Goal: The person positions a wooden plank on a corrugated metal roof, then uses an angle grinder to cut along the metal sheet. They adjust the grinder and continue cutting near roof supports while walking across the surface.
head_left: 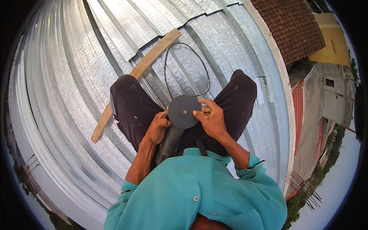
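Note:
A dark grey cutting disc with a small metal centre sits on the head of an angle grinder between my thighs. The grinder's dark body slants down toward my lap. My right hand pinches the disc's right rim between thumb and fingers. At the left rim, my left hand is closed with curled fingers against the disc's edge; part of its grip is hidden behind the disc. A black cord loops over the metal sheets beyond the disc.
I sit on ribbed metal roofing sheets, some overlapping in steps. A wooden plank lies diagonally, passing under my left knee. Along the right runs the roof's pale edge, with a tiled roof, walls and bare rods beyond it.

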A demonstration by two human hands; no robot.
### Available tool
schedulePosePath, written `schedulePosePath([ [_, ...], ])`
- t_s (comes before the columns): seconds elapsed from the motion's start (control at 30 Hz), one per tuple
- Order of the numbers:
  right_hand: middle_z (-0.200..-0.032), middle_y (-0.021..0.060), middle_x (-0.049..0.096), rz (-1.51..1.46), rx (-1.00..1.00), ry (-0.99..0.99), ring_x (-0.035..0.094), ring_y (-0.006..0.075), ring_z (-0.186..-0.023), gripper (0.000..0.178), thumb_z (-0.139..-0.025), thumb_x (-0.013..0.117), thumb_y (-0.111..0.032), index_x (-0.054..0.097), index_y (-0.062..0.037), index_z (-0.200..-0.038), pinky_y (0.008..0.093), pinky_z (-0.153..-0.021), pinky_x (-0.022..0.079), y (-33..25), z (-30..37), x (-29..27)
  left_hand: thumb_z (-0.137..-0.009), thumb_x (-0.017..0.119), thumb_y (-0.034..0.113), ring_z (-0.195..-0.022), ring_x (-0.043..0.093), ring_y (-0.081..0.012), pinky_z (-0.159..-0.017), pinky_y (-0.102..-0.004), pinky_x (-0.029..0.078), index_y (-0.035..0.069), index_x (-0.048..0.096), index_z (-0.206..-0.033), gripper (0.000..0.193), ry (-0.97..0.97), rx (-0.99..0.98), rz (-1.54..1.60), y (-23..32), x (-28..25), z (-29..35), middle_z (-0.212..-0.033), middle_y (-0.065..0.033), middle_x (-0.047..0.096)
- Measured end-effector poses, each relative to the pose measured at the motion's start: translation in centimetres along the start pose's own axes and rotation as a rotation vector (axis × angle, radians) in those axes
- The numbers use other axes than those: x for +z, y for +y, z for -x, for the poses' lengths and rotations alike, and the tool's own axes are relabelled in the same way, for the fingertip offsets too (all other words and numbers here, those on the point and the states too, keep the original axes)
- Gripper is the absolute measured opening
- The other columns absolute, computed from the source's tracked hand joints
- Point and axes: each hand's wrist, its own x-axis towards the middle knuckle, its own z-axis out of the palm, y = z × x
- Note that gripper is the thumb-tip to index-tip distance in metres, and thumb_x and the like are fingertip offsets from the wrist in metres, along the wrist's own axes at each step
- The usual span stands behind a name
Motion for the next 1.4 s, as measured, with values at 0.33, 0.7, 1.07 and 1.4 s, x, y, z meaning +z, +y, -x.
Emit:
schedulePosePath([
  [0.33, -0.068, 0.0034, 0.059, 0.235, -0.078, 0.130, 0.057, 0.0124, -0.064, 0.036, -0.091, 0.072, -0.010, 0.061, 0.0053, -0.122, 0.0295, -0.066, 0.050, -2.1, 0.1, -0.5, -0.066, 0.052, 0.016, -0.113, 0.056, -0.0210, -0.104, -0.0305, 0.040, -0.008, 0.064, -0.129, 0.068, 0.016, 0.018, 0.063, -0.4, -0.3, -0.3, -0.119, -0.0118, 0.065],
  [0.7, -0.101, 0.0156, 0.072, 0.445, -0.492, -0.060, 0.073, 0.0257, -0.105, 0.033, -0.091, 0.061, 0.012, 0.062, 0.0027, -0.122, 0.0317, -0.091, 0.059, -4.7, -0.7, -0.7, -0.069, 0.051, 0.012, -0.111, 0.058, -0.0190, -0.101, -0.0292, 0.044, -0.010, 0.059, -0.133, 0.068, -0.051, 0.028, 0.118, 0.1, -0.6, -0.8, -0.122, -0.0126, 0.064],
  [1.07, -0.101, 0.0104, 0.074, 0.910, -0.817, -0.040, 0.069, 0.0265, -0.086, 0.027, -0.079, 0.078, 0.002, 0.070, -0.0010, -0.105, 0.0368, -0.070, 0.058, -4.3, -1.6, 2.1, -0.074, 0.049, 0.011, -0.097, 0.057, -0.0119, -0.090, -0.0240, 0.045, -0.008, 0.061, -0.134, 0.065, -0.038, 0.061, 0.087, 0.3, -0.2, -0.7, -0.112, -0.0065, 0.065],
  [1.4, -0.108, 0.0133, 0.069, 0.661, -0.752, -0.212, 0.066, 0.0341, -0.100, 0.038, -0.080, 0.079, -0.004, 0.067, -0.0021, -0.116, 0.0428, -0.085, 0.056, -4.5, -2.0, 0.8, -0.073, 0.049, 0.014, -0.097, 0.057, -0.0118, -0.089, -0.0236, 0.046, -0.007, 0.062, -0.133, 0.064, -0.039, 0.065, 0.087, 0.7, 0.1, -0.8, -0.112, -0.0069, 0.065],
])
